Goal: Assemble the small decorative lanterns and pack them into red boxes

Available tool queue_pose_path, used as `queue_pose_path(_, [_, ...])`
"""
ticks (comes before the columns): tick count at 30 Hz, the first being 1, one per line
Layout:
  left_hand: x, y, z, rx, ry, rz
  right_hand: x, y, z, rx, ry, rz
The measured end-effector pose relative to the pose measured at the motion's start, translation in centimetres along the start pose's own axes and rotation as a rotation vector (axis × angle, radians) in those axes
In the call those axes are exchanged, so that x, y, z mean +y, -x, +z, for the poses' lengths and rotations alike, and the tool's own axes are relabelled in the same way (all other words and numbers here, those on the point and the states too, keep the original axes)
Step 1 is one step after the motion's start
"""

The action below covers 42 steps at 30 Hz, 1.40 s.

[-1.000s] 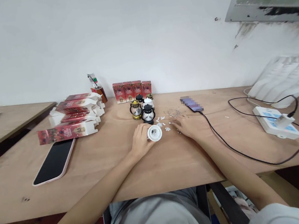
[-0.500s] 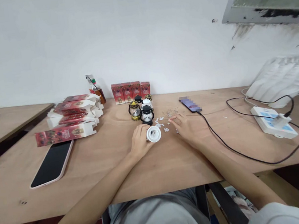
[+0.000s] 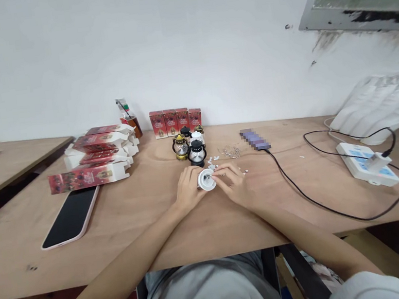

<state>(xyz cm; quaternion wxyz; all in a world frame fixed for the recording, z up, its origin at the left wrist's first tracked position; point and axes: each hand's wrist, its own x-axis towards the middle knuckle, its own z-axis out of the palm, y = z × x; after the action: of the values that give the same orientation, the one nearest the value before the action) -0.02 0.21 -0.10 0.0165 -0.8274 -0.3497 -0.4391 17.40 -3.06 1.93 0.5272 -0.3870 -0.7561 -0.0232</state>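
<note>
White piece point(image 3: 206, 186) in left hand point(image 3: 188, 187); right hand point(image 3: 234, 183) touching

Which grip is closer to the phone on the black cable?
Right. The right grip is below and left of the phone in the picture, at the round white part; the left grip, holding that part, is farther left.

On your desk point(image 3: 203, 235), lanterns point(image 3: 197, 154) stand behind the part point(image 3: 205, 184) in your fingers point(image 3: 188, 176), and boxes point(image 3: 177, 122) behind the lanterns. Cartons point(image 3: 89, 177) lie left, one partly over a phone point(image 3: 71, 218); a second phone point(image 3: 255, 139) and power strip point(image 3: 355, 156) lie right.
</note>
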Motion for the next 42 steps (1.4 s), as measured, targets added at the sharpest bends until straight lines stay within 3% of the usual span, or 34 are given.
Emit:
queue_pose_path(7, [0.1, 0.0, 0.0, -0.010, -0.033, 0.010, 0.1, 0.3, 0.2, -0.016, 0.181, -0.107])
queue_pose_path(13, [-0.2, 0.0, -0.2, 0.019, -0.071, 0.024, 0.8, 0.2, 0.1, -0.086, 0.479, -0.483])
queue_pose_path(16, [-0.5, 0.1, -0.3, 0.000, -0.118, 0.021, 0.9, 0.0, 0.1, -0.038, 0.564, -0.557])
queue_pose_path(19, [-0.8, 0.0, -0.2, 0.010, -0.131, -0.008, 0.8, -0.1, 0.1, -0.051, 0.538, -0.489])
queue_pose_path(24, [-1.4, -0.3, -0.3, 0.077, -0.139, -0.046, 2.0, -0.4, -0.3, -0.076, 0.415, -0.189])
queue_pose_path(30, [-1.8, -0.3, -0.3, 0.101, -0.126, -0.053, 4.9, -0.8, -0.8, -0.459, 0.617, 0.112])
queue_pose_path(33, [-1.6, -0.3, -0.3, 0.085, -0.128, -0.049, 5.6, -0.7, -0.8, -0.552, 0.608, 0.141])
queue_pose_path(37, [-1.3, -0.3, -0.4, 0.079, -0.151, -0.054, 6.1, -0.4, -0.5, -0.565, 0.546, 0.111])
queue_pose_path(42, [-1.2, -0.4, -0.6, 0.063, -0.138, -0.058, 6.0, -0.3, -0.3, -0.416, 0.416, -0.014])
